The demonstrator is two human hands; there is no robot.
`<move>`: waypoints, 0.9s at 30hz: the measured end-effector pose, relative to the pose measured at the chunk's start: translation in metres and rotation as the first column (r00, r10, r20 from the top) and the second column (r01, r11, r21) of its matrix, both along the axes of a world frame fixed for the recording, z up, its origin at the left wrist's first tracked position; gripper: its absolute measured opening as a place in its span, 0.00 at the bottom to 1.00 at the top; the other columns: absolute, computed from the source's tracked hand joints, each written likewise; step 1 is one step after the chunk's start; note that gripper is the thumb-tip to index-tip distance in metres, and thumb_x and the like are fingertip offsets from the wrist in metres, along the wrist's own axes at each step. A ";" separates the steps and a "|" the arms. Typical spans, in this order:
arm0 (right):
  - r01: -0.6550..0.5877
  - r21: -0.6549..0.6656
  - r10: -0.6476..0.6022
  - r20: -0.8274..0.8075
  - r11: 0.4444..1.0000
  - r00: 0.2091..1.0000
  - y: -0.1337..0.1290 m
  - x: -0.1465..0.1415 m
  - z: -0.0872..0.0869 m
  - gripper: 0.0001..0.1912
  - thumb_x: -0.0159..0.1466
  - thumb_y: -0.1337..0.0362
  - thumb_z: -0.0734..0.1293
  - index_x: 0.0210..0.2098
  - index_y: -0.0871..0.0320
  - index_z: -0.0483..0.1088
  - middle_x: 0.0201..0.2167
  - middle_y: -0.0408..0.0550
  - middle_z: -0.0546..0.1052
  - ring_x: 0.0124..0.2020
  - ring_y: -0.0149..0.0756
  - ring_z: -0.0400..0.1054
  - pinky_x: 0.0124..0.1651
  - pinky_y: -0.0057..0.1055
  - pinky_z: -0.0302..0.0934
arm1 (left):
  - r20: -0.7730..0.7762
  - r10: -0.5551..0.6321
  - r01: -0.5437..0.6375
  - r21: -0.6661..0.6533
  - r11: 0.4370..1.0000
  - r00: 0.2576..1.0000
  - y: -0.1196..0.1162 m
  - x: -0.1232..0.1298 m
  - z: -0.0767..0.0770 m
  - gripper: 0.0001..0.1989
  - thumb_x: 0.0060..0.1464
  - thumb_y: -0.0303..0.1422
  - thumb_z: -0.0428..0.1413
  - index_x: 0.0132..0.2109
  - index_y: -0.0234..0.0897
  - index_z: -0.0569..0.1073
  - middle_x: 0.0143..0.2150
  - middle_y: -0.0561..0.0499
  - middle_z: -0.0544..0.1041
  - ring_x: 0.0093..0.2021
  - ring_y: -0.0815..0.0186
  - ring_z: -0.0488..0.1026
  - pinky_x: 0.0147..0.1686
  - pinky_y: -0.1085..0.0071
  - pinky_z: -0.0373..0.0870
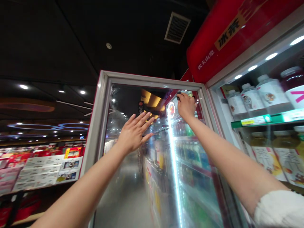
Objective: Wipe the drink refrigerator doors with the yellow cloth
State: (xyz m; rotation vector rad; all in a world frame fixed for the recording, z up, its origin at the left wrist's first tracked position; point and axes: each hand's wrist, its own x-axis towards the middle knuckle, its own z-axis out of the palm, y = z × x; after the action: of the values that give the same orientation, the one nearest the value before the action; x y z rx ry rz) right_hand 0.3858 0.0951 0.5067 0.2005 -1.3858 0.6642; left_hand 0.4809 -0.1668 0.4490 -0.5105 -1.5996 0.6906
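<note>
An open glass fridge door (152,80) with a silver frame stands in front of me. My left hand (135,133) lies flat, fingers spread, against or just before the middle of its pane; I cannot tell whether it touches. Higher up, near the pane's upper right corner, my right hand (186,107) is closed with bent fingers at the glass. A small dark thing (178,96) shows at its fingertips, with more dark edge on its other side; most of it is hidden, so its kind is unclear.
To the right, the lit fridge holds bottles (273,91) on shelves with a green price strip (273,118), under a red header (213,47). Stacked boxes (45,167) stand on a display at left. Through the pane show a shiny floor and blurred drinks shelves.
</note>
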 end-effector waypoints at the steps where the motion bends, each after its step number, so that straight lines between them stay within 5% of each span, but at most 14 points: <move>1: 0.010 -0.028 -0.010 0.008 1.000 1.000 -0.011 0.004 0.004 0.23 0.70 0.66 0.57 0.60 0.48 0.73 0.67 0.48 0.69 0.58 0.58 0.62 0.54 0.56 0.61 | -0.011 -0.006 0.006 -0.002 1.000 1.000 -0.005 0.002 0.000 0.32 0.68 0.48 0.48 0.74 0.47 0.56 0.76 0.51 0.56 0.75 0.57 0.54 0.74 0.51 0.47; 5: 0.036 0.197 -0.026 -0.053 0.980 0.998 -0.044 0.023 -0.015 0.26 0.70 0.66 0.58 0.65 0.49 0.67 0.70 0.48 0.66 0.59 0.55 0.61 0.56 0.54 0.60 | -0.027 -0.024 0.024 -0.016 1.000 0.999 -0.006 0.005 -0.002 0.32 0.67 0.46 0.50 0.74 0.48 0.56 0.76 0.51 0.57 0.75 0.58 0.54 0.74 0.52 0.47; 8: 0.029 0.411 0.019 -0.112 0.911 0.994 -0.039 0.023 -0.042 0.26 0.70 0.65 0.60 0.67 0.49 0.65 0.68 0.46 0.68 0.59 0.50 0.63 0.58 0.48 0.59 | -0.027 -0.021 0.020 -0.022 1.000 0.999 -0.004 0.007 -0.004 0.31 0.68 0.45 0.49 0.74 0.45 0.57 0.76 0.49 0.57 0.75 0.56 0.54 0.74 0.51 0.49; 12: -0.002 0.155 0.009 -0.040 0.988 0.999 -0.033 0.018 -0.036 0.24 0.70 0.66 0.58 0.64 0.50 0.69 0.67 0.47 0.70 0.59 0.51 0.64 0.56 0.49 0.59 | -0.039 -0.036 0.036 -0.002 0.999 0.999 -0.005 0.006 -0.008 0.31 0.67 0.45 0.50 0.72 0.42 0.60 0.75 0.46 0.59 0.75 0.55 0.56 0.74 0.51 0.49; 15: 0.002 0.028 -0.002 0.014 1.000 1.000 -0.062 0.029 -0.020 0.25 0.71 0.66 0.58 0.65 0.51 0.68 0.69 0.48 0.67 0.59 0.52 0.63 0.56 0.51 0.59 | -0.039 -0.042 0.042 0.004 0.999 0.998 -0.005 0.000 -0.008 0.31 0.66 0.44 0.52 0.72 0.40 0.62 0.75 0.43 0.59 0.74 0.53 0.56 0.74 0.51 0.48; 18: -0.010 0.256 0.022 -0.045 0.967 0.999 -0.091 0.043 -0.026 0.25 0.71 0.64 0.58 0.66 0.49 0.67 0.70 0.46 0.67 0.59 0.50 0.62 0.57 0.50 0.60 | -0.012 -0.032 0.032 -0.005 0.999 0.999 -0.012 -0.003 -0.009 0.31 0.66 0.43 0.53 0.72 0.40 0.62 0.75 0.42 0.59 0.75 0.53 0.55 0.73 0.50 0.49; 21: -0.022 0.476 0.070 -0.083 0.879 0.994 -0.089 0.043 -0.047 0.24 0.71 0.63 0.59 0.65 0.48 0.68 0.69 0.44 0.68 0.59 0.49 0.63 0.57 0.49 0.61 | 0.021 0.004 -0.004 -0.038 0.999 1.000 -0.033 0.006 -0.014 0.31 0.66 0.41 0.52 0.72 0.40 0.61 0.75 0.43 0.59 0.75 0.54 0.55 0.73 0.52 0.51; 23: -0.036 0.432 0.075 -0.073 0.901 0.995 -0.076 0.036 -0.052 0.24 0.70 0.63 0.59 0.64 0.48 0.70 0.67 0.45 0.70 0.57 0.50 0.64 0.56 0.49 0.62 | 0.030 0.033 -0.031 -0.054 0.998 0.999 -0.052 0.017 -0.020 0.30 0.67 0.41 0.51 0.72 0.42 0.60 0.75 0.45 0.58 0.75 0.55 0.56 0.72 0.53 0.52; 27: -0.080 0.053 0.083 -0.052 0.995 0.995 -0.081 0.033 -0.032 0.25 0.68 0.65 0.58 0.63 0.49 0.71 0.65 0.50 0.71 0.56 0.56 0.64 0.55 0.57 0.61 | 0.027 0.050 -0.047 -0.073 0.996 0.998 -0.077 0.034 -0.028 0.29 0.67 0.41 0.50 0.72 0.45 0.60 0.75 0.48 0.59 0.74 0.58 0.57 0.72 0.56 0.53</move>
State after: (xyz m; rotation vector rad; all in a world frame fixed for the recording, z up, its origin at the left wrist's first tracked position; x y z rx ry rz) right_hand 0.4184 0.0146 0.4744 0.3147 -1.3484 0.6867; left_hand 0.5152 -0.2438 0.4211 -0.5379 -1.6234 0.7826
